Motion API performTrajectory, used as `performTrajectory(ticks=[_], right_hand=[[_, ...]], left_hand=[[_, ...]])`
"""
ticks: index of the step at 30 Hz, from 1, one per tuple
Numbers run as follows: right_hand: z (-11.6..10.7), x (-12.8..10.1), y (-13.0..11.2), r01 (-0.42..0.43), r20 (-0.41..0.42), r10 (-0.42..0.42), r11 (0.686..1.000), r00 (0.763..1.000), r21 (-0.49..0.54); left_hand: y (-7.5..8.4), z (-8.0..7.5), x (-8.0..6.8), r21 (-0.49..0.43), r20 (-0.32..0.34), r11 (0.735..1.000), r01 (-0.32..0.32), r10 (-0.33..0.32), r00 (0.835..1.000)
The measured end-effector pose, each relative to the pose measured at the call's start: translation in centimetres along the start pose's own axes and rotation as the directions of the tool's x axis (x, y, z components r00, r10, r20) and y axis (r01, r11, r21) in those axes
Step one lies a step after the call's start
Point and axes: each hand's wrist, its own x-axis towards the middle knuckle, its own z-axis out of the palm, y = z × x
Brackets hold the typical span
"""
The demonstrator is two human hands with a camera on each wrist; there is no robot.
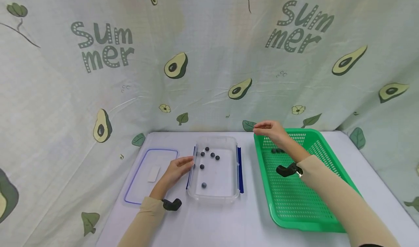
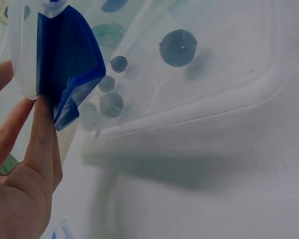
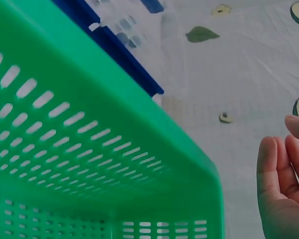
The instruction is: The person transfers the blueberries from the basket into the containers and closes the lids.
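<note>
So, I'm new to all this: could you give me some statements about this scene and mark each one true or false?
1. The left hand is at the left side of the clear container. True.
2. Small dark balls lie in both the clear container and the green basket. True.
3. Both hands are at the clear container. False: the right hand is by the green basket's far-left corner.
4. A blue-edged lid lies left of the clear container. True.
5. The green basket stands left of the clear container. False: it stands to the right.
</note>
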Motion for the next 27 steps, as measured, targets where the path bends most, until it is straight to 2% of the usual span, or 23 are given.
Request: performTrajectory(ticks=[10, 14, 21, 27], right_hand=[[-4.4, -2.8, 1.9, -0.074, -0.091, 0.078, 0.996, 0.993, 0.048], [-6.0, -3.8, 3.2, -0.092, -0.158, 0.089, 0.996, 0.983, -0.01], [-7.9, -5.2, 5.5, -0.106, -0.262, 0.092, 0.993, 0.961, -0.042], [-8.4, -6.1, 7.3, -0.15, -0.315, 0.086, 0.971, 0.945, -0.186]], left_hand=[[0.1, 0.3, -0.2, 0.002, 0.0, 1.0, -0.01, 0.01, 1.0], [0.1, 0.3, -0.1, 0.006, -0.005, 1.0, -0.012, 0.012, 1.0], [0.1, 0.4, -0.2, 0.01, -0.013, 1.0, -0.004, 0.005, 1.0], [0.1, 0.4, -0.2, -0.002, -0.005, 1.0, -0.011, 0.011, 1.0]])
